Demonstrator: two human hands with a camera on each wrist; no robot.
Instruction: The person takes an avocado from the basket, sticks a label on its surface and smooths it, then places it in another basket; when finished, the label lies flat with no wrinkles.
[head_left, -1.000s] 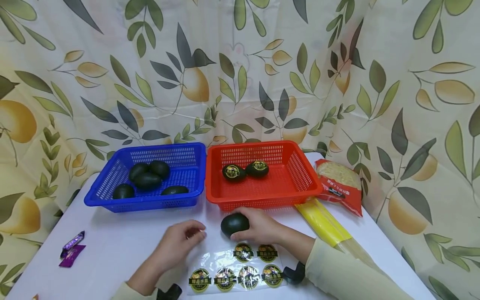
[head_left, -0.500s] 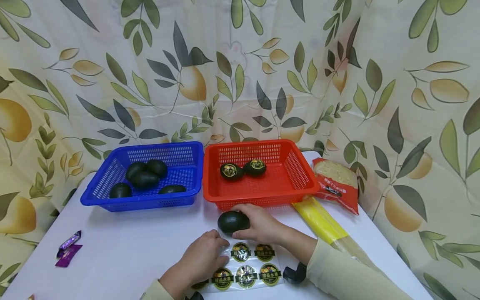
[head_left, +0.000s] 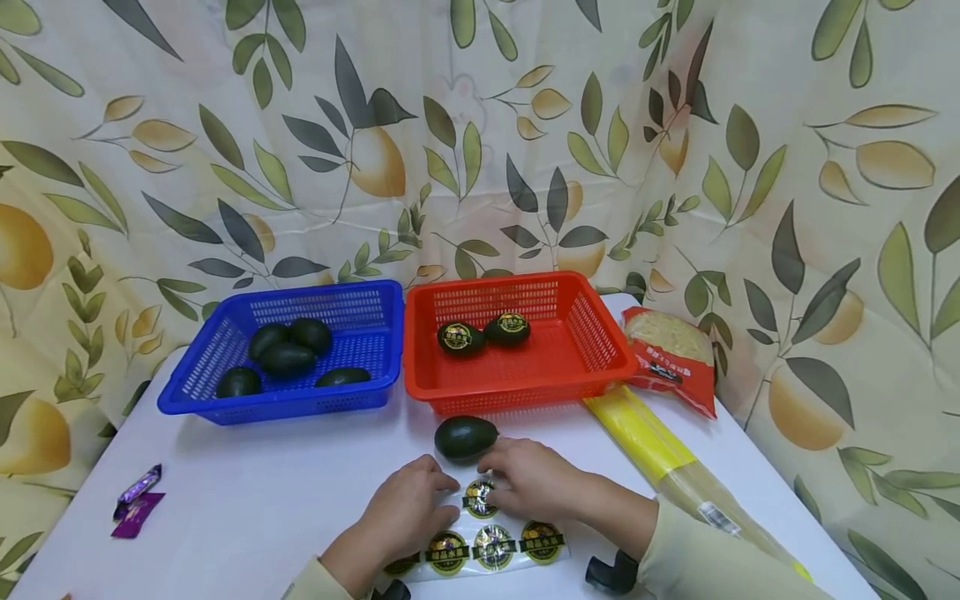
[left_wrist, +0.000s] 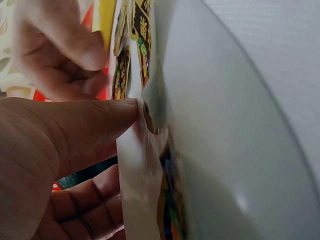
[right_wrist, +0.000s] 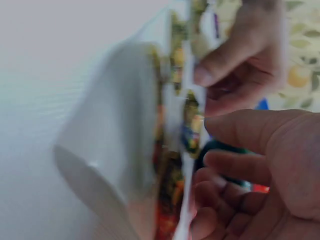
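Observation:
A clear sticker sheet (head_left: 495,546) with round gold-and-black labels lies at the table's near edge. My left hand (head_left: 438,490) pinches its left part, thumb (left_wrist: 100,117) on top, so the sheet (left_wrist: 140,190) bows upward. My right hand (head_left: 497,485) pinches one label (head_left: 477,497) in the top row; its thumb (right_wrist: 250,132) sits at that label's (right_wrist: 191,129) edge. A dark green avocado (head_left: 466,437) without a label rests on the table just beyond both hands, touched by neither.
The red basket (head_left: 611,350) holds two labelled avocados (head_left: 459,337). The blue basket (head_left: 187,392) holds several plain ones (head_left: 288,358). A red noodle pack (head_left: 670,358) and a long yellow pack (head_left: 645,437) lie on the right. Candy wrappers (head_left: 135,500) lie at the left edge.
My right hand let go of the avocado and came down onto the sticker sheet. My left hand moved right onto the sheet and took hold of it.

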